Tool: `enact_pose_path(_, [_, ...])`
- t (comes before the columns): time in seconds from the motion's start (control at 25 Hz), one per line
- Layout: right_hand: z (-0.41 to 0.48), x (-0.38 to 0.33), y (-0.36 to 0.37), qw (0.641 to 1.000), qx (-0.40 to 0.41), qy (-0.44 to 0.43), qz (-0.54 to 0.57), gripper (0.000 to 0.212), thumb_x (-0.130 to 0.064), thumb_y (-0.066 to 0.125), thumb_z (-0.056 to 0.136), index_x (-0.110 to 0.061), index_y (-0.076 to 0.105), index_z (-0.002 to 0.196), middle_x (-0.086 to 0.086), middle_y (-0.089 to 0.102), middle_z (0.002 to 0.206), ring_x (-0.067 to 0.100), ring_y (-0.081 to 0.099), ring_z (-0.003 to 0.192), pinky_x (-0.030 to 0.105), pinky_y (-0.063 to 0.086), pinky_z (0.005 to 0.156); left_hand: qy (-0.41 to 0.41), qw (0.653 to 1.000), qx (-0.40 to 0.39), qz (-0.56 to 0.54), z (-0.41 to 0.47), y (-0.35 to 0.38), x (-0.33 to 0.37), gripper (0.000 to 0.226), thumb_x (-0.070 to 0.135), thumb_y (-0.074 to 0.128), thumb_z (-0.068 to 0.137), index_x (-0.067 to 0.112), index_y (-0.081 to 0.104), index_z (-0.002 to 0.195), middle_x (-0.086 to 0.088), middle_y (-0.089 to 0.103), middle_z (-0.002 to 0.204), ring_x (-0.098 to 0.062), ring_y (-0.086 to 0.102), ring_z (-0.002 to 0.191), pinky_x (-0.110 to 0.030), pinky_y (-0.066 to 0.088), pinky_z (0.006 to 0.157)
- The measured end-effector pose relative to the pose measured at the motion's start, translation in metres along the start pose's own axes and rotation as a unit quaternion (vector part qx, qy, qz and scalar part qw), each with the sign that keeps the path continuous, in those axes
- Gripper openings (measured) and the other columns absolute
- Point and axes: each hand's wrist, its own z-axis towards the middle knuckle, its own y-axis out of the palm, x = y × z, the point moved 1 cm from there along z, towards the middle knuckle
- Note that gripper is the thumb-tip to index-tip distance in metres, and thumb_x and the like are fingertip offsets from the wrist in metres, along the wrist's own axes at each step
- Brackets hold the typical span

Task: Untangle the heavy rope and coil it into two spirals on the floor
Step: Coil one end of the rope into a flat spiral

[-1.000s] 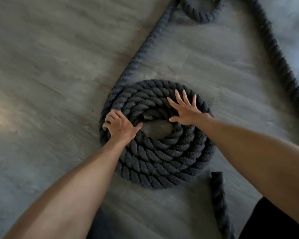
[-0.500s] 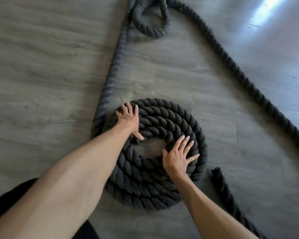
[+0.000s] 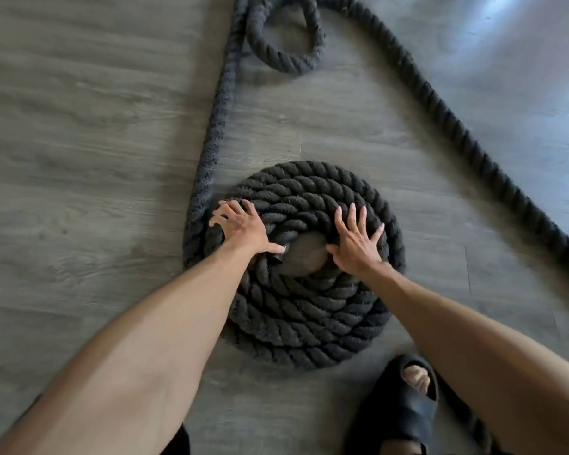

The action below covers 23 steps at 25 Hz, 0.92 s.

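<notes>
Head view, looking straight down at grey wood-grain floor (image 3: 79, 159). Shows heavy dark twisted rope (image 3: 440, 103), partly wound into one flat spiral (image 3: 309, 323) lying on the floor at mid-frame, with several turns around a small bare patch of floor at the centre. Leaves the spiral at its left edge as a straight run toward the top edge, passing just beside a small loose loop (image 3: 283, 44). Second long run slanting from top centre down to the right edge, well apart from the spiral. Left hand (image 3: 240, 228) on the spiral's upper left turns: grip open, fingers spread and slightly bent, tips pressing on the outer turns, thumb reaching toward the centre hole. Right hand (image 3: 355, 241) on the upper right turns, just beside the hole: grip open, fingers straight and fanned, palm pressing flat on the rope. Black open-toed sandal (image 3: 404, 418) on the floor near the spiral's lower right edge, beside the right forearm.
</notes>
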Motion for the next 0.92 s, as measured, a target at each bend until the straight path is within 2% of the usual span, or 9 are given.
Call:
enact_pose_path(0.28, [0.148,-0.014,-0.077,0.98,-0.024,-0.173,-0.099,0.09,-0.034,0.057,0.099,-0.028,-0.007,0.162,0.007,-0.019,0.168,0.029,-0.024,0.153,0.074,-0.01,0.114,-0.135,0.989,-0.006,-0.056,0.04,-0.023,0.014,0.143,0.1,0.03,0.062,-0.005,-0.001,0.154,-0.038,0.015,0.154,-0.052,0.02,0.141,-0.061,0.037,0.1])
enact_pose_path(0.44, [0.193,-0.037,-0.103,0.973,-0.009,-0.206,-0.106,0.09,-0.025,0.057,0.099,-0.029,-0.007,0.162,0.004,-0.018,0.169,0.029,-0.021,0.154,0.07,-0.008,0.118,-0.192,0.977,-0.036,-0.091,0.056,-0.041,0.025,0.143,0.101,0.019,0.061,-0.006,-0.002,0.153,-0.034,0.014,0.156,-0.051,0.018,0.142,-0.064,0.037,0.1])
enact_pose_path(0.52, [0.177,-0.04,-0.09,0.985,0.036,-0.157,-0.061,0.091,-0.02,0.054,0.098,-0.023,-0.01,0.162,0.006,-0.02,0.168,0.034,-0.022,0.154,0.069,-0.008,0.118,-0.211,0.969,-0.069,-0.106,0.057,-0.051,0.029,0.144,0.102,0.021,0.06,-0.004,-0.004,0.154,-0.032,0.011,0.158,-0.05,0.016,0.144,-0.064,0.037,0.101])
enact_pose_path(0.64, [0.116,-0.038,-0.061,0.995,0.06,0.039,0.075,0.092,-0.031,0.049,0.097,-0.009,-0.014,0.16,0.016,-0.025,0.165,0.034,-0.025,0.153,0.071,-0.009,0.116,-0.225,0.959,-0.122,-0.123,0.056,-0.069,0.021,0.145,0.102,0.033,0.057,0.003,-0.003,0.156,-0.027,0.01,0.16,-0.046,0.016,0.146,-0.069,0.029,0.106])
enact_pose_path(0.72, [0.092,-0.036,-0.051,0.985,0.039,0.112,0.127,0.101,-0.049,0.049,0.097,-0.003,-0.016,0.158,0.019,-0.027,0.164,0.032,-0.025,0.153,0.073,-0.005,0.115,-0.209,0.963,-0.102,-0.135,0.068,-0.086,0.013,0.142,0.1,0.041,0.057,0.006,0.001,0.156,-0.026,0.01,0.161,-0.046,0.018,0.146,-0.074,0.019,0.108])
enact_pose_path(0.76, [0.088,-0.036,-0.05,0.983,0.029,0.123,0.13,0.101,-0.052,0.048,0.097,-0.003,-0.016,0.158,0.02,-0.027,0.164,0.032,-0.026,0.152,0.074,-0.003,0.114,-0.172,0.974,-0.062,-0.136,0.079,-0.094,0.011,0.142,0.098,0.045,0.058,0.007,-0.003,0.156,-0.028,0.004,0.161,-0.048,0.013,0.147,-0.076,0.013,0.109])
enact_pose_path(0.84, [0.094,-0.037,-0.049,0.986,0.025,0.113,0.121,0.094,-0.05,0.043,0.1,-0.004,-0.014,0.159,0.021,-0.028,0.163,0.034,-0.028,0.152,0.076,-0.001,0.113,-0.058,0.992,0.012,-0.11,0.107,-0.114,0.016,0.146,0.091,0.057,0.059,0.01,-0.018,0.154,-0.028,-0.014,0.16,-0.047,-0.006,0.149,-0.075,0.0,0.11])
enact_pose_path(0.92, [0.105,-0.038,-0.047,0.989,0.046,0.099,0.103,0.089,-0.046,0.041,0.1,-0.005,-0.01,0.16,0.021,-0.025,0.164,0.034,-0.028,0.151,0.076,-0.002,0.113,0.037,0.997,0.021,-0.062,0.144,-0.14,0.031,0.152,0.084,0.068,0.056,0.015,-0.027,0.152,-0.026,-0.024,0.159,-0.045,-0.02,0.147,-0.074,-0.009,0.11])
